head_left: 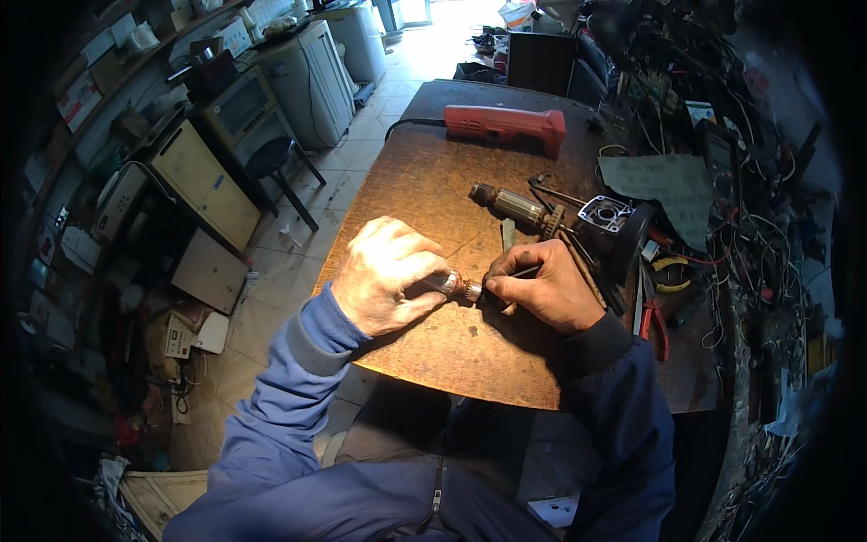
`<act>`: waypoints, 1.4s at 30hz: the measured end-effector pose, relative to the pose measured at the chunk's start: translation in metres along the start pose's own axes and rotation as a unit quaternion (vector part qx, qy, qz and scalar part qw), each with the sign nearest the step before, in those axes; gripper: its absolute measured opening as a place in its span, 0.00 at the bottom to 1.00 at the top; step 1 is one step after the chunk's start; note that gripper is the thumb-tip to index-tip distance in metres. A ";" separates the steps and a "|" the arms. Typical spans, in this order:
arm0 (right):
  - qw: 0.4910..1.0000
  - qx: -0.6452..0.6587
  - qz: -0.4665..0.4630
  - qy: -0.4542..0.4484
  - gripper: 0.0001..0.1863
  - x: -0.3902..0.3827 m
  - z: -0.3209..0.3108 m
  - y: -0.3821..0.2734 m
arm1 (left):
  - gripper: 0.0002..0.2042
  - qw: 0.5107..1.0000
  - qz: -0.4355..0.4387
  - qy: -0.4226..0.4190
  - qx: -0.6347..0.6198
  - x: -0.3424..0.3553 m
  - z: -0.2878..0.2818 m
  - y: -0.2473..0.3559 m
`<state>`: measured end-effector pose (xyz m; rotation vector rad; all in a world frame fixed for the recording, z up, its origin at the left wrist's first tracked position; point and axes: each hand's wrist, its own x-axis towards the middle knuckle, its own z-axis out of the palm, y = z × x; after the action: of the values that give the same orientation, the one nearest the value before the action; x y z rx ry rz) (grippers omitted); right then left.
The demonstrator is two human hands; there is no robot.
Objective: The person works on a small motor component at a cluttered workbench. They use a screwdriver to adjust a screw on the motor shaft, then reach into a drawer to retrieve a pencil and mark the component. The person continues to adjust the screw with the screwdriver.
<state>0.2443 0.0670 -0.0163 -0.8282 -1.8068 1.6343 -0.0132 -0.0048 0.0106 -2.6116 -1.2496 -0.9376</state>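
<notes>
Over the wooden workbench [433, 357], my left hand [384, 275] is wrapped round a motor armature [468, 290], its copper commutator end pointing right. At that end my right hand [551, 287] pinches a thin dark piece between thumb and forefinger; its kind is too small to make out. Just beyond my right hand lies a second armature [522, 206] with a gear on its shaft. Beside it sits an open metal gear housing [607, 215]. Farther back rests a red power tool body [501, 129] with a black cord running off left.
To the right lie red-handled pliers [656, 330], a yellow ring-shaped item [670, 274], a multimeter [720, 154] and a marked greenish sheet [664, 188]. Tangled wires crowd the right edge. A black stool [271, 161] and a cream cabinet [206, 185] stand left of the bench.
</notes>
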 end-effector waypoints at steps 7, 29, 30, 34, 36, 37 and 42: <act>1.000 0.005 0.004 0.001 0.09 -0.001 -0.001 0.002 | 0.16 1.000 0.001 0.003 -0.003 0.001 0.001 0.000; 1.000 0.012 -0.014 0.004 0.06 -0.004 0.008 -0.004 | 0.15 1.000 0.005 0.005 0.003 0.001 0.001 0.001; 1.000 0.007 -0.017 0.004 0.06 -0.004 0.008 -0.004 | 0.15 1.000 0.005 0.007 0.001 0.001 0.001 0.001; 0.999 -0.017 -0.031 0.010 0.05 -0.004 0.009 -0.005 | 0.15 1.000 0.002 0.012 0.000 0.000 0.001 0.001; 0.999 -0.028 -0.042 0.018 0.05 -0.004 0.010 -0.005 | 0.14 1.000 0.003 0.011 0.000 -0.001 0.002 0.000; 0.998 -0.030 -0.048 0.021 0.04 -0.004 0.011 -0.004 | 0.15 1.000 0.003 0.009 0.002 -0.001 0.001 0.000; 0.995 -0.031 -0.098 0.017 0.04 -0.003 0.015 0.001 | 0.15 1.000 0.008 0.010 0.002 -0.001 0.002 -0.001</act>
<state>0.2353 0.0552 -0.0192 -0.6781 -1.8587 1.4389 -0.0133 -0.0040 0.0080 -2.5995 -1.2241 -0.9552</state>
